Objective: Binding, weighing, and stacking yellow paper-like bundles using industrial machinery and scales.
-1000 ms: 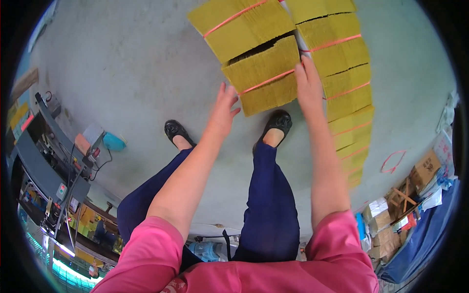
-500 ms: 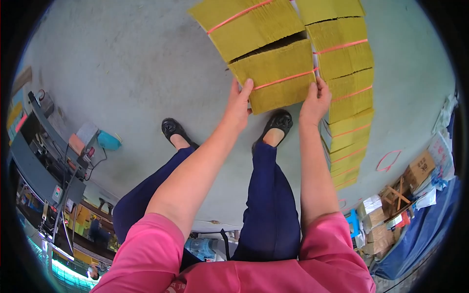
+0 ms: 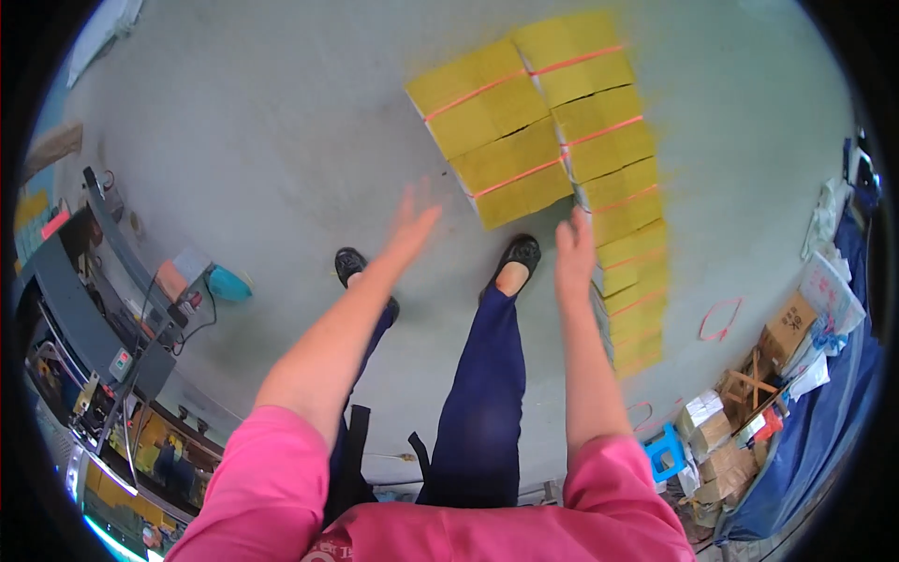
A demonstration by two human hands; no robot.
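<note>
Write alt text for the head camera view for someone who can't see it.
Seen from above, a person in pink sleeves holds both empty hands, left hand and right hand, open just short of yellow bundles tied with orange straps, laid in rows on a grey floor. Black shoes stand beside the nearest bundle.

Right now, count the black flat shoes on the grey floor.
2. One black flat shoe is below the left hand; the other is by the nearest yellow strapped bundle.

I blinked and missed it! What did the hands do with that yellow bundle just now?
Both hands let go of the nearest yellow bundle and drew back: left hand and right hand now hover empty and open. The bundle lies on the floor beside the other stacks, which stayed put.
</note>
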